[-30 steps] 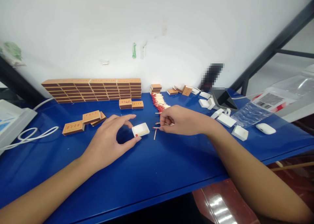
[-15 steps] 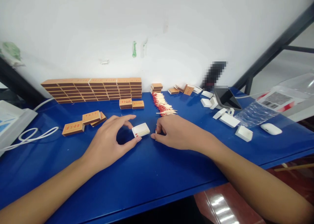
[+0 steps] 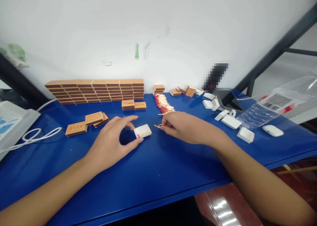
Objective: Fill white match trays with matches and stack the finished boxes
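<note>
Your left grip (image 3: 111,140) curves around the left end of a white matchbox tray (image 3: 141,129), holding it with the thumb tip at the near edge and a curled finger by the far left corner; the index finger stands clear above. The tray sits on the blue bench (image 3: 153,173), between your two grips, and a few red-headed matches lie in it, along the side nearest you.

Your right grip (image 3: 185,128) is just to the right of the tray, fingertips drawn together on a small bunch of matches (image 3: 157,125). Their heads point left, toward the tray; the fingers hide how many you have.

Just beyond your right grip lies a heap of loose matches (image 3: 163,103), red heads mostly to the left, with a short stack of matchboxes (image 3: 158,88) behind it. Beyond your left grip stands a long wall of matchboxes (image 3: 99,91), a pair of boxes (image 3: 133,105) in front of it. Three boxes (image 3: 85,122) lie just to the left of that grip. Well right of your right grip are more white trays (image 3: 231,121) and a rounded white case (image 3: 272,130).
</note>
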Demonstrator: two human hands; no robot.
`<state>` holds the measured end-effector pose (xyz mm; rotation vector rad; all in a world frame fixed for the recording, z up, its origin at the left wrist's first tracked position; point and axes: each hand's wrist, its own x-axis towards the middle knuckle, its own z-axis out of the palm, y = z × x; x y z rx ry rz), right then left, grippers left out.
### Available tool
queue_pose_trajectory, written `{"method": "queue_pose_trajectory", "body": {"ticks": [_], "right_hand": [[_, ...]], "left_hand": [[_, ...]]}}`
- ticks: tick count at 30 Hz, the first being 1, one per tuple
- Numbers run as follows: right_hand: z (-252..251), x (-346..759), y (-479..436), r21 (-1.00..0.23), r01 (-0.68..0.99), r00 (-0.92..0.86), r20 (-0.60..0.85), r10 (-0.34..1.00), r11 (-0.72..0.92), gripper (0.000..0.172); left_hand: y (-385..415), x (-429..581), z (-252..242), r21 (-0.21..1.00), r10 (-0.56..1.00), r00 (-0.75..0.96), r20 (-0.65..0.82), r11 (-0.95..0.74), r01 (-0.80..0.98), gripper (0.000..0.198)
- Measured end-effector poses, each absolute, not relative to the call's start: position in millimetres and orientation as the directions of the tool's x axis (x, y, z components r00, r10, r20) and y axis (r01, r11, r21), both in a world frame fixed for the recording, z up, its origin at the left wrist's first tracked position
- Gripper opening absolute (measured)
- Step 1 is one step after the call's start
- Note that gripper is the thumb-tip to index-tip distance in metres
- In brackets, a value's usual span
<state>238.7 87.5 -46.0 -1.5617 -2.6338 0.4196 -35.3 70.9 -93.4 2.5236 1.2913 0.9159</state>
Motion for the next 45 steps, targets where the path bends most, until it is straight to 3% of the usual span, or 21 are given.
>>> {"method": "queue_pose_trajectory", "body": {"ticks": [8, 13, 21, 29, 36, 45], "right_hand": [[-47.2, 242.6, 93.0, -0.335, 0.762, -0.619, -0.121, 0.776, 0.555, 0.018], [-46.0, 246.7, 94.6, -0.361, 0.757, -0.600, -0.053, 0.799, 0.544, 0.017], [-48.0, 235.0, 89.9, -0.308, 0.778, -0.602, -0.116, 0.790, 0.548, 0.019], [-41.2, 252.7, 103.8, -0.286, 0.787, -0.543, 0.100, 0.834, 0.547, 0.006], [-55.0, 243.3, 109.4, -0.294, 0.763, -0.597, 0.020, 0.802, 0.576, 0.008], [-50.2, 246.1, 110.6, -0.355, 0.745, -0.571, 0.099, 0.815, 0.565, 0.007]], "left_hand": [[70.5, -36.0, -96.0, 0.412, 0.778, 0.469, 0.417, -0.622, 0.666, 0.059], [70.3, -36.2, -95.4, 0.417, 0.775, 0.494, 0.395, -0.630, 0.655, 0.060], [70.2, -34.8, -92.6, 0.389, 0.757, 0.472, 0.453, -0.644, 0.659, 0.057], [69.5, -36.2, -94.1, 0.400, 0.762, 0.492, 0.420, -0.642, 0.654, 0.059], [68.2, -35.6, -92.4, 0.414, 0.769, 0.500, 0.398, -0.637, 0.650, 0.059], [68.0, -36.0, -92.0, 0.413, 0.772, 0.492, 0.401, -0.632, 0.655, 0.060]]}}
